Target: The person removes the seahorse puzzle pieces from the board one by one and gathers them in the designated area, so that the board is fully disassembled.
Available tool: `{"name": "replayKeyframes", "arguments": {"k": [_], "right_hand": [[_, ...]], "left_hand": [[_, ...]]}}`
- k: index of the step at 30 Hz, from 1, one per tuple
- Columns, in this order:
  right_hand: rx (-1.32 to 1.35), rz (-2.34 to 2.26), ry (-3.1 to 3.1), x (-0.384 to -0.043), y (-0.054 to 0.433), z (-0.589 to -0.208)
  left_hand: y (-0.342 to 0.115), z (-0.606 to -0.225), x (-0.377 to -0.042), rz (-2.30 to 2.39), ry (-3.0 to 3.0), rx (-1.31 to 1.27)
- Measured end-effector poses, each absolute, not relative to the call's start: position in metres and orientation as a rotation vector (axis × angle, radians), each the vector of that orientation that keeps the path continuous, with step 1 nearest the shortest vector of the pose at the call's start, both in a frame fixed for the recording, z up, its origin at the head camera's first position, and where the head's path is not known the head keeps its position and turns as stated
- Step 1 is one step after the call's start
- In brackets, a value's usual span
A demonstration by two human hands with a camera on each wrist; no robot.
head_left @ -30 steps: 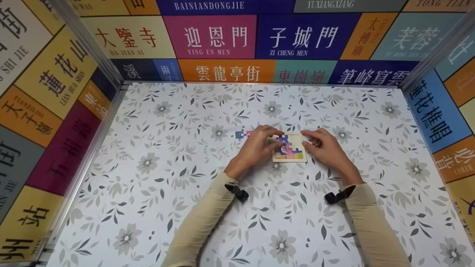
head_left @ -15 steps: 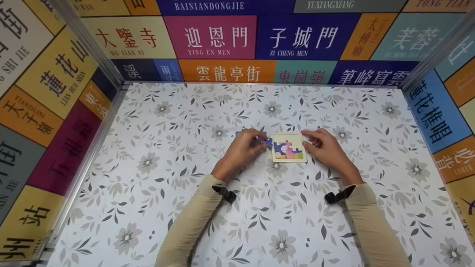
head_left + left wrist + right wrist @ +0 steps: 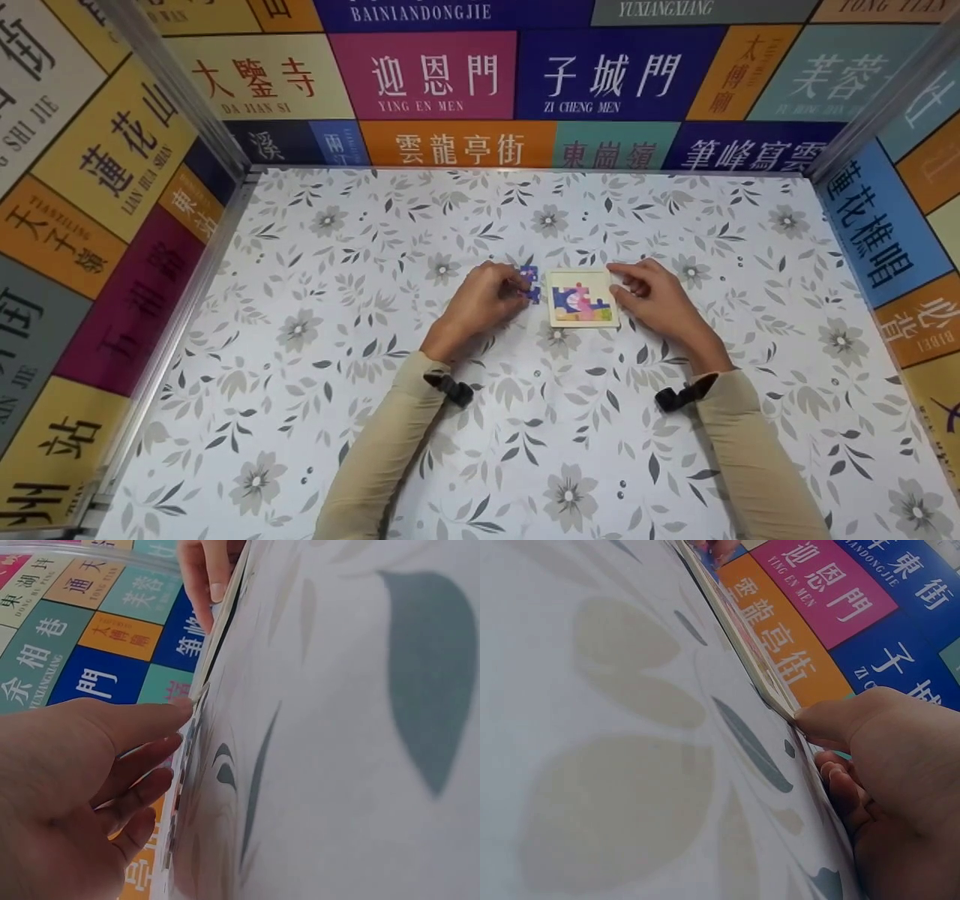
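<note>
A small wooden jigsaw tray [image 3: 562, 280] lies on the table, its lower part filled with purple, pink and yellow pieces and its upper part bare. My right hand [image 3: 656, 296] holds the tray's right edge; in the right wrist view the thumb [image 3: 829, 724] presses at its corner, other fingers curled beneath. Left of the tray, my left hand [image 3: 484, 300] pinches a purple puzzle piece [image 3: 532, 295] low over the cloth. Another purple piece [image 3: 529, 271] shows just beyond it, partly hidden by the fingers. In the left wrist view, the thumb [image 3: 161, 717] meets the held piece's thin edge.
A white cloth [image 3: 360, 435] with grey flowers and leaves covers the table. Panels with coloured blocks of lettering [image 3: 442, 75] stand along the back and both sides. Each wrist wears a black camera strap [image 3: 452, 390].
My left hand lifts a purple piece out of the tray's upper left and draws it leftward off the tray, turning it. The right hand stays at the tray's edge.
</note>
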State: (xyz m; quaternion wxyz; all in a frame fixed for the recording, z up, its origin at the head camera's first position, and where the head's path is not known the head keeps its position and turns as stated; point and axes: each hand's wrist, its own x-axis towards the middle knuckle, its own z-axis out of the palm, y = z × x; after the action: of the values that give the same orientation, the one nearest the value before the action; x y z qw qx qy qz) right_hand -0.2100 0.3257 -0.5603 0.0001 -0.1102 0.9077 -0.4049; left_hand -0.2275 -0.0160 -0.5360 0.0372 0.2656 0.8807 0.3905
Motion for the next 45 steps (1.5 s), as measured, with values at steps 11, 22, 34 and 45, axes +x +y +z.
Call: {"name": "replayKeyframes", "arguments": {"k": [11,22,34,45], "right_hand": [[-0.354,-1.272,2.851,-0.209,0.325,-0.560],[-0.348,-1.274,2.839,-0.208,0.325,-0.558],[-0.351,-1.282,2.838,-0.209,0.325,-0.559],[-0.333,-1.298,2.820,-0.208,0.324,-0.557]], "left_hand": [[-0.018,-0.538,-0.227,1.087,2.782,0.863],[-0.017,-0.542,-0.230,1.072,2.816,0.862],[-0.017,-0.544,-0.230,1.074,2.846,0.860],[-0.006,-0.538,-0.226,1.063,2.865,0.960]]}}
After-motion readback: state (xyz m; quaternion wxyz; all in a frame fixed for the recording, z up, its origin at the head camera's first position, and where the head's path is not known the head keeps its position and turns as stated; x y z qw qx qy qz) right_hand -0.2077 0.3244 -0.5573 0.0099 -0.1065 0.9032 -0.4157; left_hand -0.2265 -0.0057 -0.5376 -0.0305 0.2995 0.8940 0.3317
